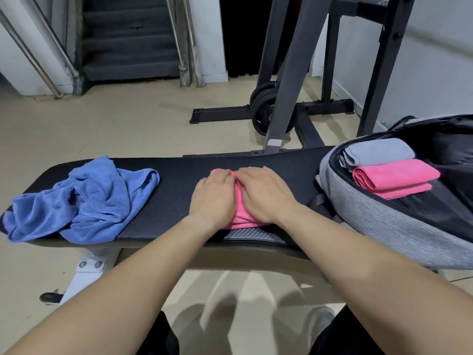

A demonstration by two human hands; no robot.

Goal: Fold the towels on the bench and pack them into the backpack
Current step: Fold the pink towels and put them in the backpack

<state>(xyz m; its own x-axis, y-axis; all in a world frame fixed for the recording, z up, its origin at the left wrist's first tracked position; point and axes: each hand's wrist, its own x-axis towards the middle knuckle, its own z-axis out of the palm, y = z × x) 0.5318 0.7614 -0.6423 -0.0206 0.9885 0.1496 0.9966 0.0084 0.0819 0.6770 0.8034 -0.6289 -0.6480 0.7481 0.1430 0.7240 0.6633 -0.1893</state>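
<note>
Crumpled blue towel point(84, 198) left on black padded surface point(174, 180), folded pink towel point(242, 215) centre, grey fabric backpack point(384, 226) right.

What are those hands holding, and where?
Nothing is gripped: left hand and right hand press flat on top of the folded pink towel on the bench.

The left hand point(213, 198) and right hand point(266, 196) are bare, as are the forearms behind the fingers. Far back from the fingertips show black legwear point(345, 334) and a blurred grey shoe point(320, 321).

Left hand point(213, 198) and right hand point(263, 193) pressing pink towel point(240, 212) on bench point(174, 190), crumpled blue towel point(84, 198)
</note>
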